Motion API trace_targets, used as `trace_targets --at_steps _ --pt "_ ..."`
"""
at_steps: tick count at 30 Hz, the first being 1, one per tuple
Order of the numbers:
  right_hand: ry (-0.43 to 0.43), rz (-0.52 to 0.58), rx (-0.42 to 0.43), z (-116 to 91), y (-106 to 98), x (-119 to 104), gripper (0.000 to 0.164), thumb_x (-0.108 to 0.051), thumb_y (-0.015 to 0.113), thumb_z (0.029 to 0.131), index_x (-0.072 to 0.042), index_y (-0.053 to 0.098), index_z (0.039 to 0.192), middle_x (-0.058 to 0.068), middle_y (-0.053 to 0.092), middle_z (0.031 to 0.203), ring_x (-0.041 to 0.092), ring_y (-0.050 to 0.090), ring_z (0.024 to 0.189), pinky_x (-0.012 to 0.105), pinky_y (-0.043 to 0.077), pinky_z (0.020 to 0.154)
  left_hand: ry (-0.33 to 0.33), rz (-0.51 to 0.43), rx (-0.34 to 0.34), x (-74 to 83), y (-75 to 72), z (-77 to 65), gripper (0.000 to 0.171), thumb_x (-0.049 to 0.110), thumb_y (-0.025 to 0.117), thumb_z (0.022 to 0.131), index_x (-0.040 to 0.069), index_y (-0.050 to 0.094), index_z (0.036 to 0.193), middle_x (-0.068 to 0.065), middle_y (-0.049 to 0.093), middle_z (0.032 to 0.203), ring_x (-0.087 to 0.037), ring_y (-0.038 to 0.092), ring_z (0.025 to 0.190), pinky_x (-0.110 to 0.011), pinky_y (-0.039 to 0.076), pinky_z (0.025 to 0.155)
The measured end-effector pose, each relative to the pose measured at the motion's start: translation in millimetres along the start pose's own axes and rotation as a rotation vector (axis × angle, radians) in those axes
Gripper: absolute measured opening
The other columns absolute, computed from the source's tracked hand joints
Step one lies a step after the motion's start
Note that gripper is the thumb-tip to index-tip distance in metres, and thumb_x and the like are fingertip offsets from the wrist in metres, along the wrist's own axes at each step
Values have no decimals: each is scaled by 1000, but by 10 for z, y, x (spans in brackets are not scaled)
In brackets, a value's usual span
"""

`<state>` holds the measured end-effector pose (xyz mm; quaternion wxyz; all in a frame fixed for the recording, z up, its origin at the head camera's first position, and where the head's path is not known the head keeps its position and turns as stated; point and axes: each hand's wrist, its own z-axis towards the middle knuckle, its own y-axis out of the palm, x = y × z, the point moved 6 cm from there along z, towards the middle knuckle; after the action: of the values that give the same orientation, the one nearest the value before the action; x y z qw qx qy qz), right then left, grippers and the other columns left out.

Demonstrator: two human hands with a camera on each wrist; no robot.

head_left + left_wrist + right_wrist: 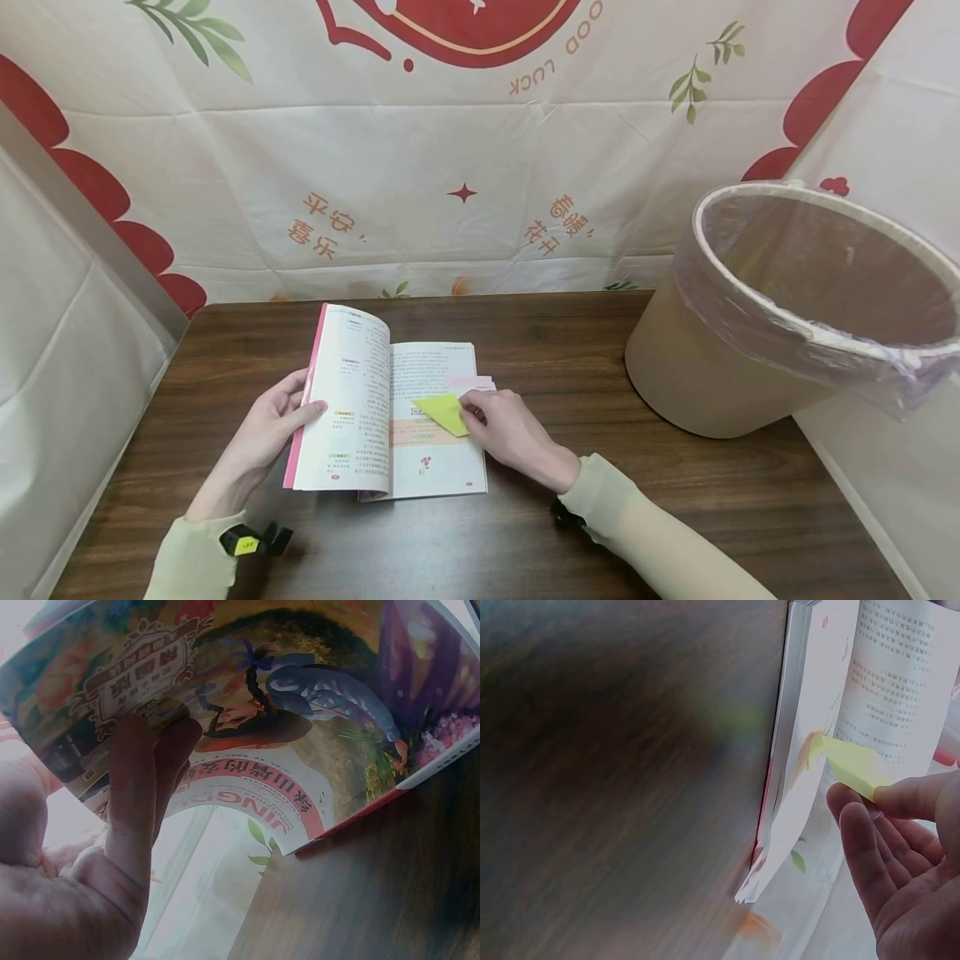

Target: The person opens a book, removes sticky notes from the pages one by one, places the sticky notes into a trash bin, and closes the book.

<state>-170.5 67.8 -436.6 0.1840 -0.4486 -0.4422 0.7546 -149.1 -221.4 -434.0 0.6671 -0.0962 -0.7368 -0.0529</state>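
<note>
An open book (433, 367) lies on the table, its left part lifted and curving upward. My left hand (268, 427) grips that raised part at its outer edge, thumb on the printed page and fingers behind. In the left wrist view the fingers press against the illustrated cover (322, 697). Over the right page, my right hand (510, 427) pinches a yellow sticky note (444, 413) between thumb and fingertips. The right wrist view shows the note (851, 763) slanting from the fingertips toward the page. A pink tab (472, 382) sticks out past the page's right edge.
On the right stands a large beige bin (705, 350) lined with a clear plastic bag. The dark wooden table (555, 333) reaches back to a white printed cloth (420, 225) with red and green decorations. Dark wrist straps sit on both sleeves.
</note>
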Motion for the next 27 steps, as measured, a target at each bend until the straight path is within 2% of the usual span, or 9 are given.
trace_targets --at_steps 27 --pt "29 32 86 -50 -122 136 11 -9 64 88 -7 72 95 -4 68 82 -2 59 69 15 49 61 -4 -13 -10 11 19 7 63 14 61 94 -2 29 146 -2 69 110 -28 69 90 -42 55 72"
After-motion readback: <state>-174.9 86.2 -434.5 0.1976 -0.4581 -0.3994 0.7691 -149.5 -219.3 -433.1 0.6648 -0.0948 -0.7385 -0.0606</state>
